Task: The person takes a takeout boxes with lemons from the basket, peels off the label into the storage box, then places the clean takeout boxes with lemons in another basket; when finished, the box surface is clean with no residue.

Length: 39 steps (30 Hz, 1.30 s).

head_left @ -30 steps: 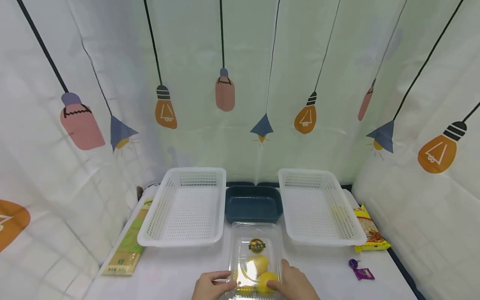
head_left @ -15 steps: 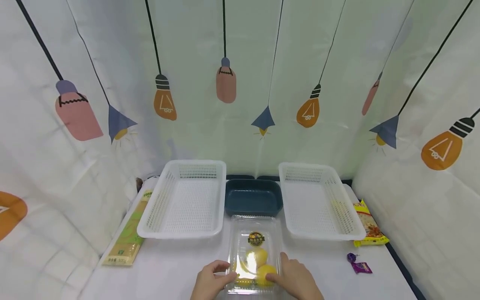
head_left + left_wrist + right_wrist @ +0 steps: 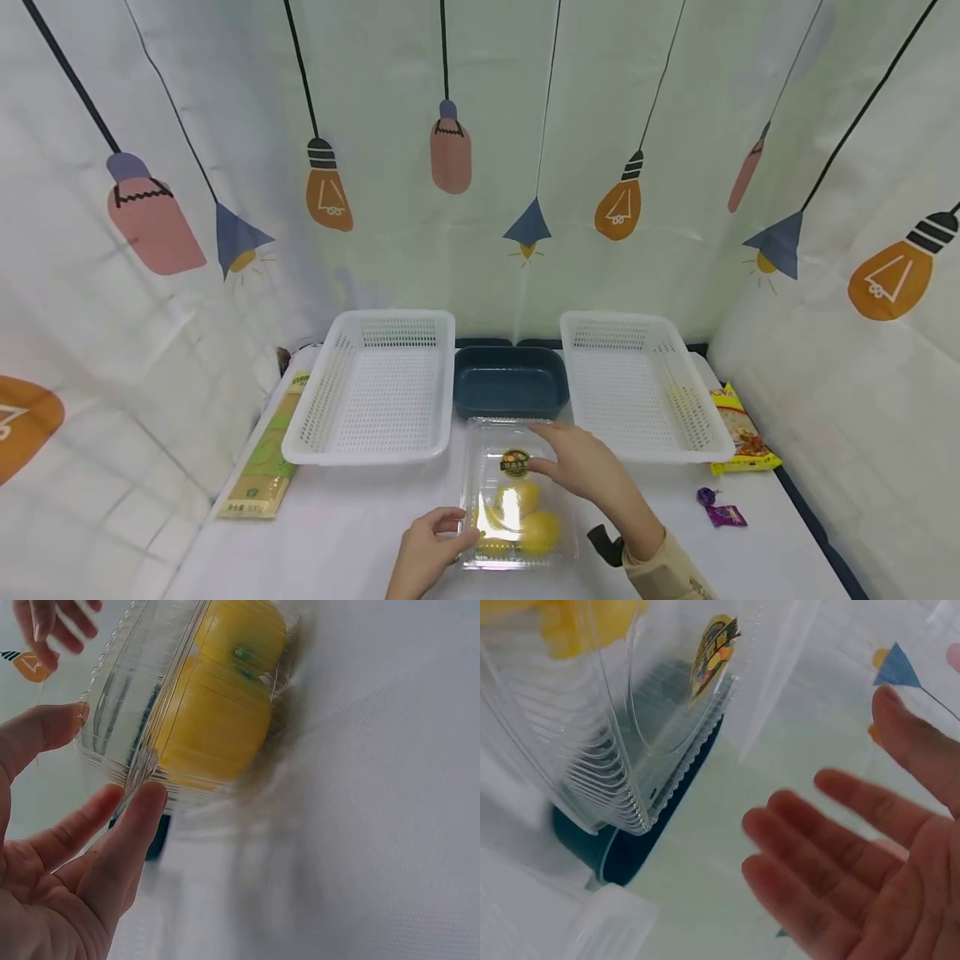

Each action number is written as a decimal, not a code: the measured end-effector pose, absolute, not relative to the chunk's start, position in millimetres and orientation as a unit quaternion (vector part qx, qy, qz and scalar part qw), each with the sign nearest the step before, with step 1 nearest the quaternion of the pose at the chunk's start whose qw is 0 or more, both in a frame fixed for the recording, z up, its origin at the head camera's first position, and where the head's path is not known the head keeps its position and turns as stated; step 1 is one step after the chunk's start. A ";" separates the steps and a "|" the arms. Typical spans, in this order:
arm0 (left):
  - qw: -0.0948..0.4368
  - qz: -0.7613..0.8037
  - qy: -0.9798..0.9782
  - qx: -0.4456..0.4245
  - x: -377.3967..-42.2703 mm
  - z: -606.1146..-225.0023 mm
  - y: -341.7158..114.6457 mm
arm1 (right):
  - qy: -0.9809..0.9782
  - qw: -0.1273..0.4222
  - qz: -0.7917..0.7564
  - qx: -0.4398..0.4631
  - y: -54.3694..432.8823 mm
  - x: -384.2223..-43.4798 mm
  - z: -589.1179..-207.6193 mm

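A clear plastic clamshell box (image 3: 487,467) with a black-and-gold sticker lies on the white table, holding yellow fruits (image 3: 540,532) at its near end. My left hand (image 3: 431,550) pinches the box's left edge near the front, its thumb (image 3: 45,731) up on the lid and fingertips at the rim. My right hand (image 3: 581,458) hovers over the box's far right part, fingers spread and pointing left. In the right wrist view, the right hand (image 3: 855,855) shows its palm and fingers apart from the box, holding nothing.
Behind the box sits a dark blue dish (image 3: 512,408), flanked by a left white basket (image 3: 367,458) and a right white basket (image 3: 645,454). A noodle pack (image 3: 258,467) lies far left. A yellow snack bag (image 3: 742,433) and purple candies (image 3: 723,515) lie right.
My right hand has left the box's near right side and moved forward over its far end. The left hand stays at the left edge. The view has tilted slightly down.
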<state>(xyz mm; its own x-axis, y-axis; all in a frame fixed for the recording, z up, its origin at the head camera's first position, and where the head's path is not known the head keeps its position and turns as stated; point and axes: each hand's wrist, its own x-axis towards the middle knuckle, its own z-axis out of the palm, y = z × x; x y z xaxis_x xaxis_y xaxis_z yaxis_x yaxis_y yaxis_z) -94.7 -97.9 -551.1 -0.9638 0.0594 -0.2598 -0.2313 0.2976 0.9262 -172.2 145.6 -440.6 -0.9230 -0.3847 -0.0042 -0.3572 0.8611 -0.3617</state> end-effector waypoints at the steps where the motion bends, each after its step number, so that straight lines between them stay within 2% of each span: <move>1: 0.121 0.590 0.797 -0.053 -94.4 -551.0 -97.8 | 0.962 0.045 -0.173 -0.209 142.8 -177.2 -440.2; 5: 0.118 0.595 0.793 -0.046 -92.5 -552.8 -97.7 | 0.953 0.078 -0.143 -0.255 132.6 -192.1 -443.1; 13: 0.124 0.603 0.786 -0.047 -87.8 -554.2 -99.6 | 0.948 0.120 -0.113 -0.271 122.9 -203.0 -454.3; 24: 0.124 0.607 0.783 -0.056 -88.9 -552.4 -98.3 | 0.942 0.123 -0.062 -0.305 119.0 -212.4 -464.3; 39: 0.114 0.602 0.789 -0.053 -87.2 -553.2 -98.4 | 0.939 0.106 -0.026 -0.327 114.0 -203.2 -463.4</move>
